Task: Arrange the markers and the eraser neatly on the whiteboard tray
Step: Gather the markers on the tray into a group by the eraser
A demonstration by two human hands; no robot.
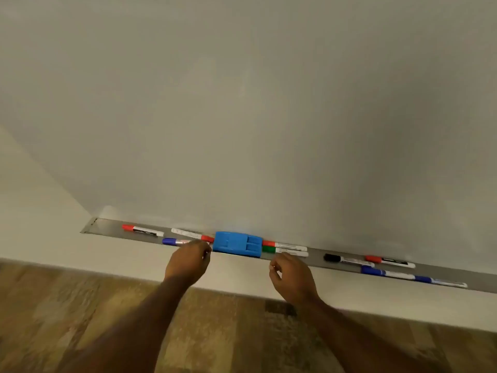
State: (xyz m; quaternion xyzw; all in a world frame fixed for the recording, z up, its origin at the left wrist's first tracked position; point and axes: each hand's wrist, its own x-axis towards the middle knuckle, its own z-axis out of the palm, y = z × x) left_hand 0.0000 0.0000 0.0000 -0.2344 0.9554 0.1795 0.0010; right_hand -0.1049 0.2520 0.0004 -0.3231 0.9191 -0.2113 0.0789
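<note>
A grey whiteboard tray (107,227) runs along the bottom of the whiteboard. On its middle sits a blue eraser (238,244). To the eraser's left lie a red-capped marker (142,230), a second red-capped marker (188,234) and a blue-capped marker (173,241). My left hand (188,261) has its fingertips closed over the barrel end of the blue-capped marker, beside the eraser's left corner. Right of the eraser lie a red marker (285,245) and a green marker (285,251) side by side. My right hand (291,274) hovers just below them, fingers loosely curled and holding nothing.
Further right on the tray lie a black marker (347,259), another red marker (390,261) and two blue markers (387,274) end to end. The whiteboard (242,117) rises above the tray. Below are a pale wall strip and a wood-patterned floor (67,305).
</note>
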